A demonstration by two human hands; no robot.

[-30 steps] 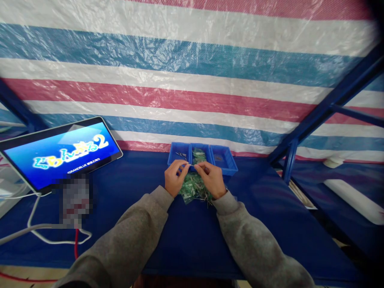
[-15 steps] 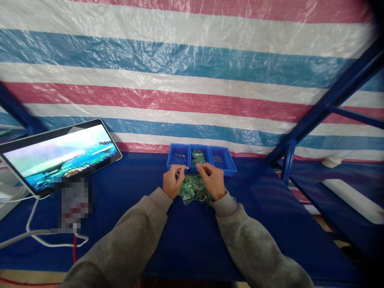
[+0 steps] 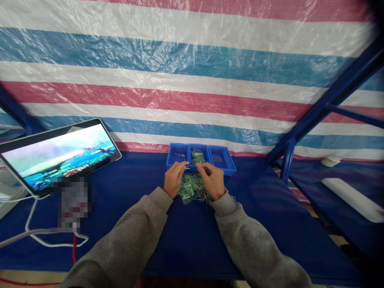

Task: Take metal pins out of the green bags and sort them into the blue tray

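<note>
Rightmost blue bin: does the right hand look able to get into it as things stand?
Probably yes. The right hand is just in front of the rightmost blue bin, whose top is open with nothing seen lying across it. Whether the fingers already hold something is too small to tell.

Over the blue tabletop (image 3: 192, 244), I wear a plain grey, faintly mottled left sleeve (image 3: 126, 236) and matching right sleeve (image 3: 255, 236), both loose and softly creased, narrowing to snug grey cuffs (image 3: 163, 199) at my bare hands (image 3: 174, 180).

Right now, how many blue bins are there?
3: the left bin and middle bin behind the hands, the right bin beside the middle one.
</note>
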